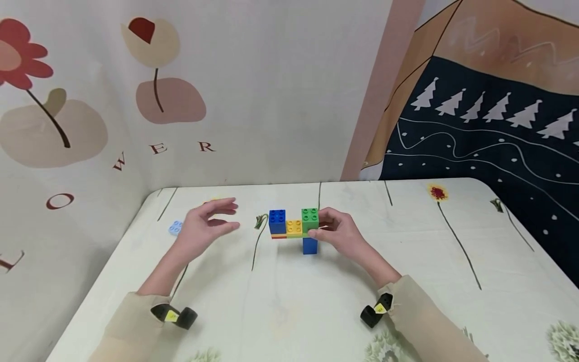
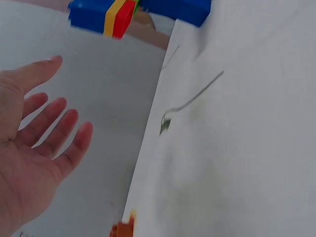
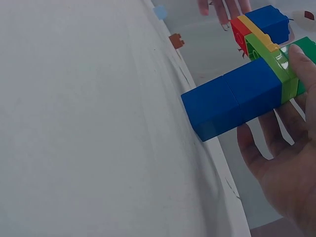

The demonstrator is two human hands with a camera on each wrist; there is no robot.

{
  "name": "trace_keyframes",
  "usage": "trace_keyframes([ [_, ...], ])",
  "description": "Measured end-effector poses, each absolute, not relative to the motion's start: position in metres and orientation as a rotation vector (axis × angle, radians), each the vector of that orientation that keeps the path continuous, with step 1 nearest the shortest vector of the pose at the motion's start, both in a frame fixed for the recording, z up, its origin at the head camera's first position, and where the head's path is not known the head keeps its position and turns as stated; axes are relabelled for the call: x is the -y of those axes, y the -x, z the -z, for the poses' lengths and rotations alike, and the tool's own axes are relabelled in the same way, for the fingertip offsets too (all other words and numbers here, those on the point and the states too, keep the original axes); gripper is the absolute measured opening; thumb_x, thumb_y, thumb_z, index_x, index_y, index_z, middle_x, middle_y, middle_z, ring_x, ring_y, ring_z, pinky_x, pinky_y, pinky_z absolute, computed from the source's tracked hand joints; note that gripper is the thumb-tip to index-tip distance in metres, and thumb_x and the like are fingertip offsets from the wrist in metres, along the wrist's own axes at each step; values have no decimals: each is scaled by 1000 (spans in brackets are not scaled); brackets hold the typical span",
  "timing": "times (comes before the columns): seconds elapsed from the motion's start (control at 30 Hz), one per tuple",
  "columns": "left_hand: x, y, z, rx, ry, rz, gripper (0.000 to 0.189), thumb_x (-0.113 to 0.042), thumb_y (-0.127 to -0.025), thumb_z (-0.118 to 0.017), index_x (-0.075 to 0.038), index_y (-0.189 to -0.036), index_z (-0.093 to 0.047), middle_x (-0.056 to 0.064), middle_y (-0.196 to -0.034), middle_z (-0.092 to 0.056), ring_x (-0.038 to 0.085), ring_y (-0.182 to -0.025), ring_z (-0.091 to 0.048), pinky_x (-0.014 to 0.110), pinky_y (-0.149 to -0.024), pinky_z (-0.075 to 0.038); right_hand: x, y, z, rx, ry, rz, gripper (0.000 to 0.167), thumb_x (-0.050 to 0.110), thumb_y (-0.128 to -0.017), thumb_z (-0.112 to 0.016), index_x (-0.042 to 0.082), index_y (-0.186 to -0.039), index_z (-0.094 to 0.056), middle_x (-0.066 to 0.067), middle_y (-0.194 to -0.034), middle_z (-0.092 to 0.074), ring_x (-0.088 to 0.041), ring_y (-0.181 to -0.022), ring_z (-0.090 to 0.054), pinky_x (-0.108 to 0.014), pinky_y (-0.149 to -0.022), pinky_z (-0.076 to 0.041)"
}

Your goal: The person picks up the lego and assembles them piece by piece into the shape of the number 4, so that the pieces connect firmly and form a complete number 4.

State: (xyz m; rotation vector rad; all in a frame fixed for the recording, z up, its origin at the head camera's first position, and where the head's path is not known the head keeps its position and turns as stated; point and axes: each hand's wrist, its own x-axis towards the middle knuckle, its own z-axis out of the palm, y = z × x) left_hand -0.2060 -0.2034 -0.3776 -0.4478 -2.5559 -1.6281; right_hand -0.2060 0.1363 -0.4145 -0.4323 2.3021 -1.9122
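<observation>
My right hand pinches the green brick of a toy building-brick structure, thumb in front and fingers behind. A yellow brick spans the middle of the structure, with a blue brick on its left end. Red and light green pieces lie beneath that layer. Two stacked blue bricks form a leg under the green end, and its foot is close over the table in the right wrist view. To the left, my left hand is raised with fingers spread and apart from the structure, holding nothing.
A light blue brick lies on the table beyond my left wrist. An orange-brown brick sits near it. The white tablecloth has printed flowers, and printed curtains hang behind the table's far edge.
</observation>
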Motion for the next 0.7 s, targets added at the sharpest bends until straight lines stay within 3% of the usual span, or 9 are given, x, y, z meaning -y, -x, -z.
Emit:
trace_keyframes([
  [0.23,250,216,381,2469,188,1554,46,-13,-93,-78,4,-132,-64,-6,-107,-72,1,-99,-65,13,-81,-54,-137,206,416,-2298,442,1924,34,5,-91,-77,-3,-122,-66,-14,-117,-69,-28,-104,-65,-28,-86,-57],
  [0.37,279,218,391,2510,-49,1419,50,-24,-95,-77,1,-135,-63,-9,-108,-68,-3,-96,-61,9,-78,-51,-136,207,416,-2296,455,1926,33,6,-91,-77,-2,-122,-66,-13,-116,-69,-28,-104,-65,-28,-86,-57],
  [0.53,303,217,407,2516,-412,1334,54,-30,-95,-76,-1,-138,-62,5,-117,-67,-4,-91,-56,7,-74,-48,-136,207,416,-2297,462,1918,34,7,-92,-77,-2,-122,-66,-13,-117,-68,-27,-103,-65,-28,-85,-57],
  [0.7,313,216,418,2549,-471,1271,52,-23,-95,-76,0,-139,-61,20,-132,-63,7,-97,-54,9,-68,-48,-137,207,417,-2297,462,1915,34,8,-92,-77,-2,-123,-65,-13,-117,-68,-27,-103,-65,-28,-85,-56],
])
